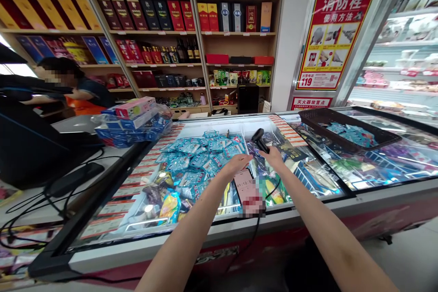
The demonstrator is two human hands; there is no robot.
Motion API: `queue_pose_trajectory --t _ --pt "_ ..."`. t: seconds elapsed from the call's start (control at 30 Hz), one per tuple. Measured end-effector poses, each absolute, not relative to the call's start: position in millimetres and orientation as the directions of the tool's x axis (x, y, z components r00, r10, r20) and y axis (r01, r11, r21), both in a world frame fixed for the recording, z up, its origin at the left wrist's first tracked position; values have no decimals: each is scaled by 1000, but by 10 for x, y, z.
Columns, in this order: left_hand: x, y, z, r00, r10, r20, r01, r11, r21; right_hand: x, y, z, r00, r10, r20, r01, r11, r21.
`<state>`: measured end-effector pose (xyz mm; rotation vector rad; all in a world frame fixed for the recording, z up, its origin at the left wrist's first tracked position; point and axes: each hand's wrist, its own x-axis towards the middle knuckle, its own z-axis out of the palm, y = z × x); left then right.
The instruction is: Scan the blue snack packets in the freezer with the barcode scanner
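Observation:
My right hand (273, 159) is closed round the handle of a black barcode scanner (260, 139), whose head tilts up and to the left. Just left of it, my left hand (237, 164) reaches over the freezer glass with its fingers stretched to the right; I see nothing in it. A heap of small blue packets (201, 157) lies to the left of that hand. Below both hands, a phone (244, 187) showing a running timer rests on the glass near the front edge. A black cable (255, 232) hangs down over the freezer front.
A chest freezer (137, 237) holds frozen goods under glass. At right sits a dark tray (386, 139) with more blue packets. Stacked boxes (133, 121) stand at left beside tangled cables (68, 187). Another person (91, 89) is behind the counter, before shelves (153, 32).

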<state>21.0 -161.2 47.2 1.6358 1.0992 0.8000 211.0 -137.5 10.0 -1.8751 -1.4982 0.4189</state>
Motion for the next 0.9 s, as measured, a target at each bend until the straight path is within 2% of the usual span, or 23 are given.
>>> queue_pose_trajectory --t 0.07,0.1,0.2,0.27,0.33,0.4,0.47,0.57,0.7,0.8,0.9 --pt "303 -1615 509 366 930 18 257 -120 959 1774 -1428 118 352 896 272 552 36 -833" --pt "330 -1607 537 357 934 28 241 -121 963 1587 -1465 129 377 873 309 492 94 -865" --pt "287 -1557 648 274 959 72 113 -107 988 1062 -1616 189 353 841 409 425 246 -871" --pt "145 -1513 723 230 970 76 54 -90 994 841 -1722 248 263 832 489 418 358 -835" --pt "-62 -1464 786 249 966 74 29 -83 996 791 -1777 300 75 822 565 442 481 -757" --pt "-287 -1403 832 290 955 59 53 -78 996 909 -1732 312 -88 815 573 470 541 -698" --pt "-489 -1322 861 283 958 37 114 -72 991 1140 -1578 258 -138 829 542 548 520 -655" --pt "-714 -1157 867 226 973 37 286 -102 953 1502 -1236 71 -123 897 425 693 384 -610" --pt "-881 -914 790 134 978 158 530 -206 823 1679 -831 -181 -178 899 401 801 369 -471" --pt "-942 -782 682 132 961 242 563 -273 780 1589 -616 -263 -266 862 431 800 447 -400" --pt "-976 -708 566 145 954 261 544 -297 785 1460 -454 -284 -275 864 422 793 452 -409"
